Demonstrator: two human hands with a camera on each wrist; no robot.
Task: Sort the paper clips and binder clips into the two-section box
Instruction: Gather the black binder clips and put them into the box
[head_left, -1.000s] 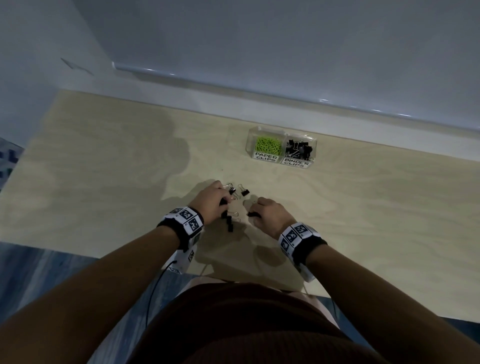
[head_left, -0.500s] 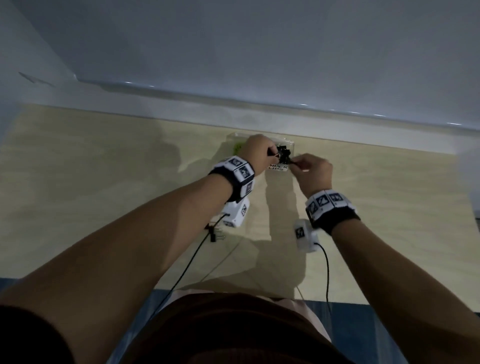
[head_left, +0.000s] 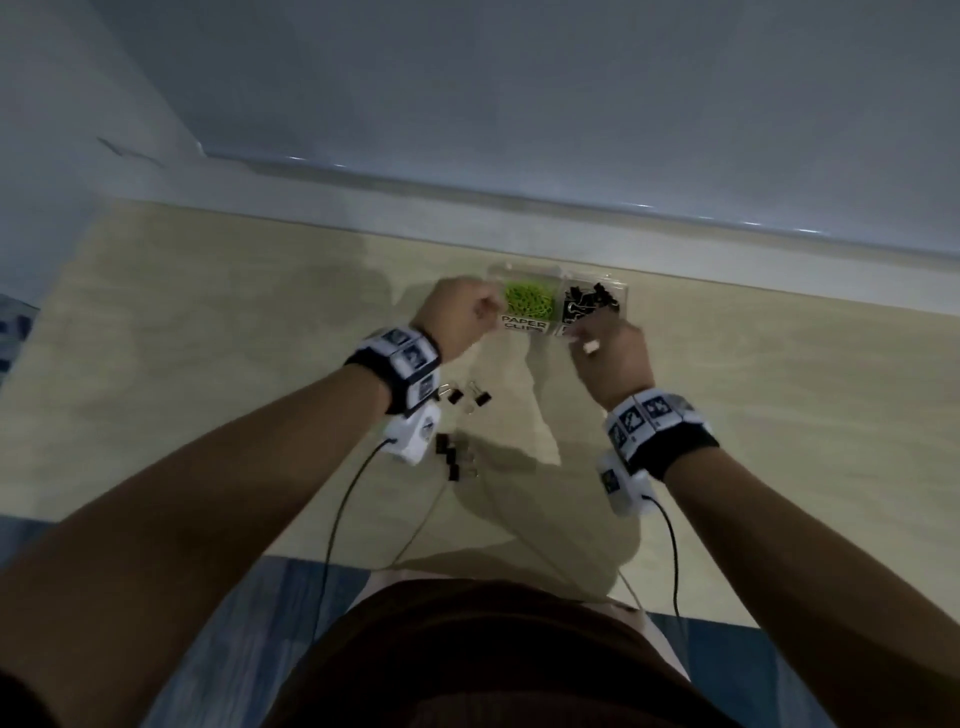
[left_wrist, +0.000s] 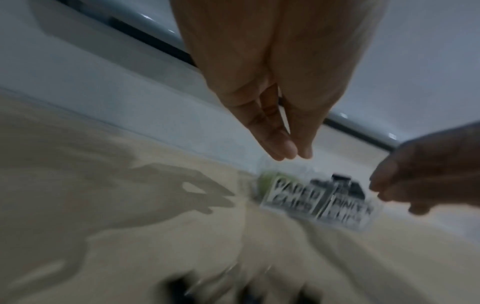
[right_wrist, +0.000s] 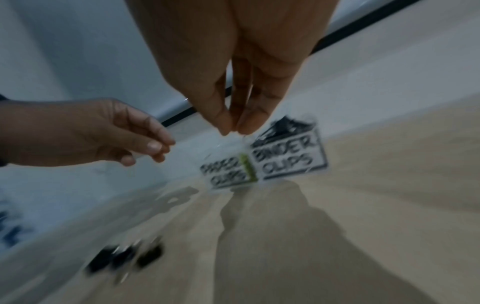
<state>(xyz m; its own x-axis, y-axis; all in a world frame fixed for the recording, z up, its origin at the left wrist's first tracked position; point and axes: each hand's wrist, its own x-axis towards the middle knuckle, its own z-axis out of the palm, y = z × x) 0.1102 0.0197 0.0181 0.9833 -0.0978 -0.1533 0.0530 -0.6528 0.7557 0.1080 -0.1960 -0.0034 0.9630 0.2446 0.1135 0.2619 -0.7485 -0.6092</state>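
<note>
Nothing is held in either hand. The left hand (head_left: 460, 312) is seen with fingers (left_wrist: 279, 144) straight and pressed together, tips down, at about nine o'clock of the clear plastic two-section box (head_left: 621, 293); the right hand (head_left: 613, 353) hangs with fingertips (right_wrist: 249, 123) loosely gathered on nothing, at about six o'clock of the box's right section.

The next pickup is judged to turn on the loose black binder clips with silver wire handles (head_left: 460, 431), scattered on the pale wooden tabletop (head_left: 208, 338) at about six o'clock of the left wrist. They are nearer the left hand; no common long axis can be read.

In the box, the left section marked PAPER CLIPS is filled with lime-green paper clips (head_left: 530, 304). The right section, marked BINDER CLIPS, is heaped with black binder clips (head_left: 592, 301).
</note>
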